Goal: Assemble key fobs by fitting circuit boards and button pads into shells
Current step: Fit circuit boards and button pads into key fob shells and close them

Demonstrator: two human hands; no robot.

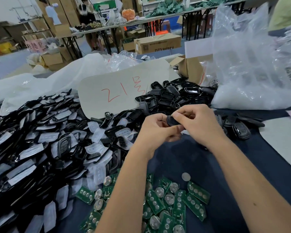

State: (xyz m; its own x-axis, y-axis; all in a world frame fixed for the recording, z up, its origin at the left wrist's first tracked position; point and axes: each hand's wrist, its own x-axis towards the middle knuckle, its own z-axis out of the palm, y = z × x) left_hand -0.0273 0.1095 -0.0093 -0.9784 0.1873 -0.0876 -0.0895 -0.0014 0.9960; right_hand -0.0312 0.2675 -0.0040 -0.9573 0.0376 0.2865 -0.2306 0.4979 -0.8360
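Together, the left hand [155, 130] and right hand [196, 122] pinch one black key fob shell [172, 121] between curled fingertips, raised above the dark table [228, 169], beyond the green circuit boards [173, 204] and right of the button pads [97, 142].

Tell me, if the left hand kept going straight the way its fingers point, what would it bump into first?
Probably the black key fob shell: the left hand already holds it, fingers pointing right toward the right hand, which grips the shell's other side. Depth is hard to judge.
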